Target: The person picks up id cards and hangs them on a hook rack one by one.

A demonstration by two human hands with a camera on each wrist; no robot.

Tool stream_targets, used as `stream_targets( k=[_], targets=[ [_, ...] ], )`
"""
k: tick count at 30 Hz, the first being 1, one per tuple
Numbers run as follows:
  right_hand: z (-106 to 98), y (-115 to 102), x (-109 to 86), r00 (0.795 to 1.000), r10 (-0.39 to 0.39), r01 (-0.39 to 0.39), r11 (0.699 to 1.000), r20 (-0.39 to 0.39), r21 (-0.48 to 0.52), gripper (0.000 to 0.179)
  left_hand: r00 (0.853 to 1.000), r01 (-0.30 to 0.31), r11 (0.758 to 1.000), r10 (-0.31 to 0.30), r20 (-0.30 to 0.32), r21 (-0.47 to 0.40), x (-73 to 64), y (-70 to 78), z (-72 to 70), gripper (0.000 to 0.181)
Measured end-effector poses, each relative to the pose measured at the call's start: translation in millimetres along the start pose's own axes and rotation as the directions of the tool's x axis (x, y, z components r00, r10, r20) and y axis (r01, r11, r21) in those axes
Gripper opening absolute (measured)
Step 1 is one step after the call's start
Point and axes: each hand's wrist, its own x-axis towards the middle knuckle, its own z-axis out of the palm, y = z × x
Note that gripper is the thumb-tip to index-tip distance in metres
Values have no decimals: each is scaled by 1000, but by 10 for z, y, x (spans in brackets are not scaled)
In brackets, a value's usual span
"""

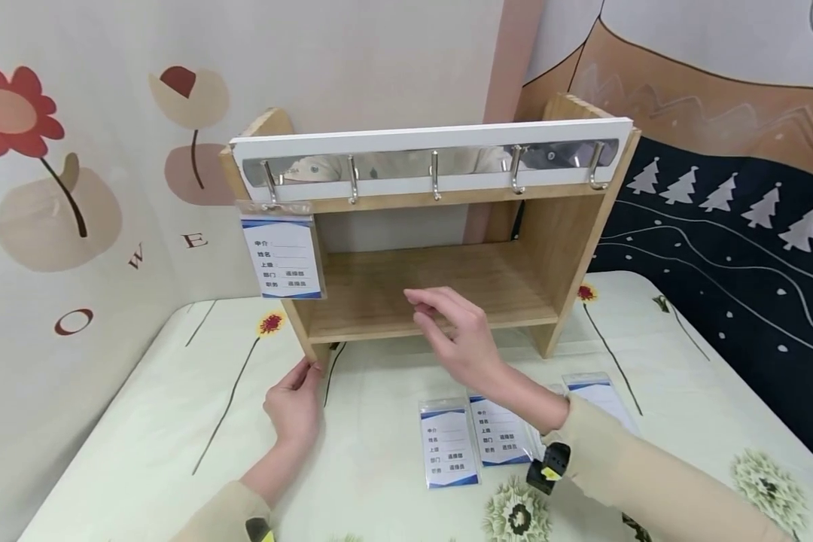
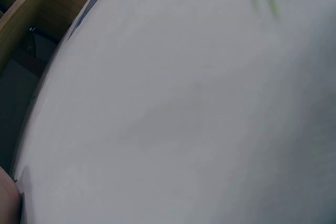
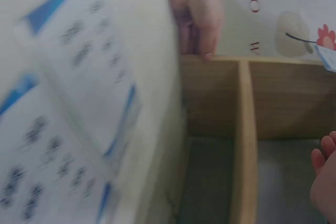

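A small wooden shelf (image 1: 433, 286) stands on the table, with a white hook rail (image 1: 433, 135) across its top front. My left hand (image 1: 294, 406) pinches the bottom of the shelf's left side panel; in the right wrist view its fingers (image 3: 207, 30) lie over that panel's edge. In front of the shelf opening, my right hand (image 1: 457, 339) is in the air with fingers loosely bent and nothing in them. From the leftmost hook hangs a badge in a clear sleeve (image 1: 283, 256). The left wrist view shows mostly tablecloth.
Several more badges lie on the table before the shelf: one on the left (image 1: 449, 444), another beside it (image 1: 497, 433), and one farther right (image 1: 599, 399). My right forearm covers part of this row. Patterned cloth walls stand behind and at both sides.
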Motion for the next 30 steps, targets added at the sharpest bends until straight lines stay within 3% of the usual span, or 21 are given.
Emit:
stream_targets(
  k=[11, 16, 19, 24, 30],
  targets=[
    [-180, 118, -369, 990, 80, -74, 996, 118, -54, 33, 1000, 17, 1000, -17, 16, -11, -1, 35, -13, 32],
    [-216, 145, -511, 970, 154, -140, 986, 187, -86, 39, 1000, 22, 1000, -22, 21, -8, -5, 39, -24, 33],
    [-228, 152, -584, 936, 237, -219, 971, 259, -98, 45, 999, 25, 1000, -25, 21, -2, -3, 31, -24, 33],
    [-231, 167, -680, 851, 372, -338, 928, 372, -154, 49, 999, 23, 1000, -23, 22, -1, 1, 17, -33, 33],
    [-233, 207, -757, 754, 502, -432, 865, 424, -255, 49, 999, 19, 1000, -19, 27, -16, -12, 31, -22, 33]
  ],
)
